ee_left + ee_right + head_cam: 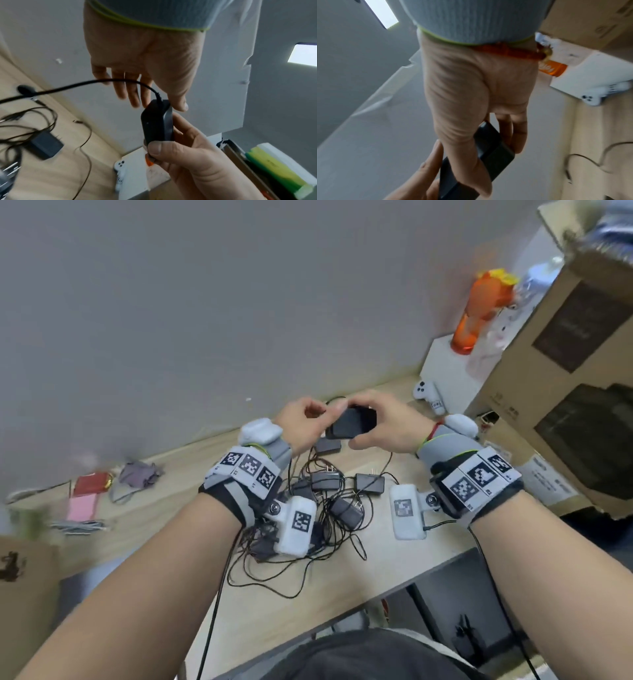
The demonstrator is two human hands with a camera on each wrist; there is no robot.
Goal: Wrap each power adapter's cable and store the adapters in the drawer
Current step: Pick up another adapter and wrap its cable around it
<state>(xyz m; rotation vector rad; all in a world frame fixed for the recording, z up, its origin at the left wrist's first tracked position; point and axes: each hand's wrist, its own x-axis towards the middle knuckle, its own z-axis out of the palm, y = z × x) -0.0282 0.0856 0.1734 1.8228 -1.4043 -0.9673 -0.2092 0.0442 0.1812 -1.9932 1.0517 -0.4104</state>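
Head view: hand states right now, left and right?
Left hand: fingers and thumb pinch the cable end of the black rectangular plastic power adapter.
Right hand: grips the same adapter's other end.

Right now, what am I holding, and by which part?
A black adapter. Your right hand grips its body, and your left hand pinches the end where the cable comes out.

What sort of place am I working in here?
Probably a home or small-office desk: a light wooden desktop against a plain wall, stacked cardboard boxes on the right, and a white game controller.
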